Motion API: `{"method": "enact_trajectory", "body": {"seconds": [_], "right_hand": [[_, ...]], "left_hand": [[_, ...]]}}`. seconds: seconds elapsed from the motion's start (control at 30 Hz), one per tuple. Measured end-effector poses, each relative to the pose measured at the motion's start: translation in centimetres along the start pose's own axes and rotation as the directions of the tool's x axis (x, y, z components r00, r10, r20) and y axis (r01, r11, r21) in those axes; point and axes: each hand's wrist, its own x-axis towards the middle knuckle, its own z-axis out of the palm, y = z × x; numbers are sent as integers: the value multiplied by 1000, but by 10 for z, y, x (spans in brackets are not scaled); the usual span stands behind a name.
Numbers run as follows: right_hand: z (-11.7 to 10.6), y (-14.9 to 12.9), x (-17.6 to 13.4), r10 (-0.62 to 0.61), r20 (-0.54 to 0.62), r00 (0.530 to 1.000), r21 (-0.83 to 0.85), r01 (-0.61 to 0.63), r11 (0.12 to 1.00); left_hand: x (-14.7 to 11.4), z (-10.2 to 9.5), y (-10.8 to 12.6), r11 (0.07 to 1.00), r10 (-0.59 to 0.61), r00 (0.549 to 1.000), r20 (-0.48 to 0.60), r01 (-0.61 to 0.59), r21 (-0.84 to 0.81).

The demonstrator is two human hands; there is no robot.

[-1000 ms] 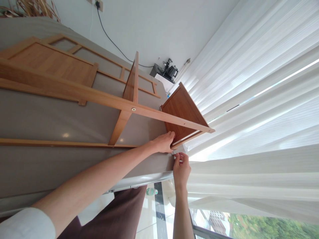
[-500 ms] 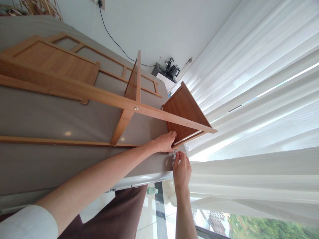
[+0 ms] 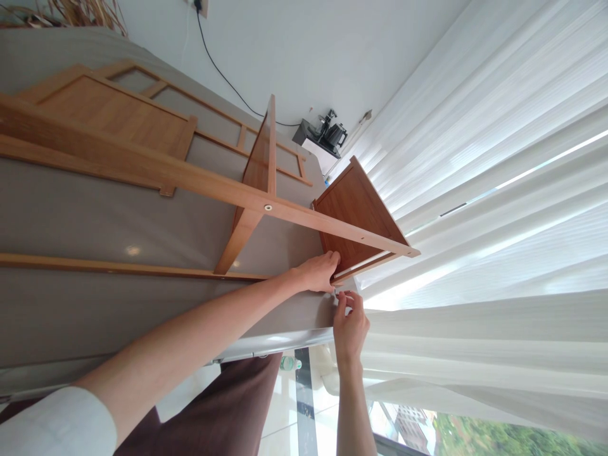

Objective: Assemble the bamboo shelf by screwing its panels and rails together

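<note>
- the end panel [image 3: 358,193] stands tilted on the grey table [image 3: 166,225], with the upper rail [image 3: 313,217] running across its near side.
- the left hand [image 3: 317,272] is at the end panel's lower corner, fingers bent and pressed against it.
- the right hand [image 3: 351,316] is just below that corner of the end panel, thumb and fingertips pinching a thin dark piece [image 3: 335,292], too small to identify.
- left of the end panel stands the middle panel [image 3: 263,155], meeting the upper rail; farther left lies a loose panel [image 3: 123,123].
- the kettle [image 3: 336,135] is beyond the end panel.
</note>
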Motion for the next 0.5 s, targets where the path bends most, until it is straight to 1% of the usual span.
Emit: {"method": "enact_trajectory", "body": {"seconds": [0.13, 0.23, 0.37, 0.5], "right_hand": [[-4, -2, 5, 66, 46, 997, 57, -69, 996], [-6, 0, 10, 155, 85, 984, 116, -164, 980], [-5, 12, 18, 272, 184, 945, 216, -309, 926], [-5, 22, 26, 334, 274, 902, 285, -408, 868]], "left_hand": [[-1, -2, 1, 1000, 1, 1000, -1, -1, 2], [-1, -3, 2, 1000, 1, 1000, 4, -1, -2], [-1, -3, 3, 1000, -6, 1000, 9, 6, -6], [-2, -4, 4, 1000, -8, 1000, 12, 8, -7]]}}
